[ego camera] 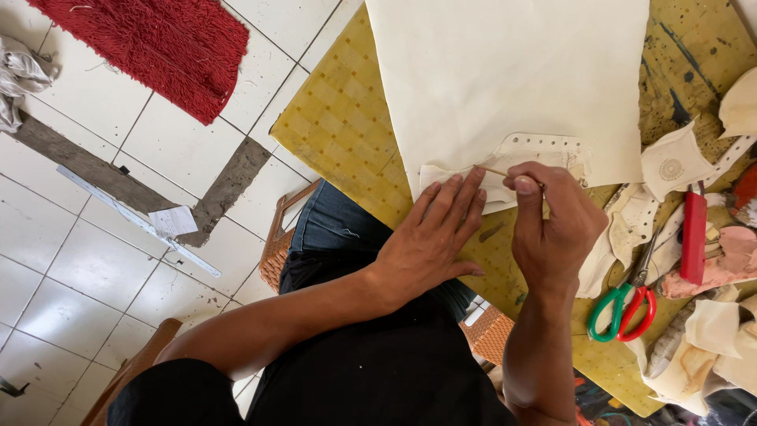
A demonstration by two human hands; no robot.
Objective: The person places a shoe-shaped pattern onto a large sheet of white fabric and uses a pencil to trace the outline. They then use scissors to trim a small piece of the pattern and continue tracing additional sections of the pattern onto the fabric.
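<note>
Left hand: your left hand (432,237) lies flat with the fingers spread, pressing down on the lower edge of the perforated cream pattern piece (505,170).
Right hand: your right hand (552,225) is pinched around a thin pencil-like stick (498,171), thumb and fingers closed on it; its tip rests on the pattern piece just beside your left fingertips.
Pattern piece: it lies on the near edge of the large cream sheet (505,79), touching it, with a row of small holes along its upper rim.
Cream sheet: spread over the desk (339,118), which has a yellow checked covering.
Scissors: a pair with one green and one red handle (623,309) lies on the desk just right of your right wrist, untouched.
Red tool: a red-handled tool (694,237) lies beyond the scissors among cream offcuts (670,170).
Floor: white tiles with a red shaggy mat (158,43), well apart from the desk.
</note>
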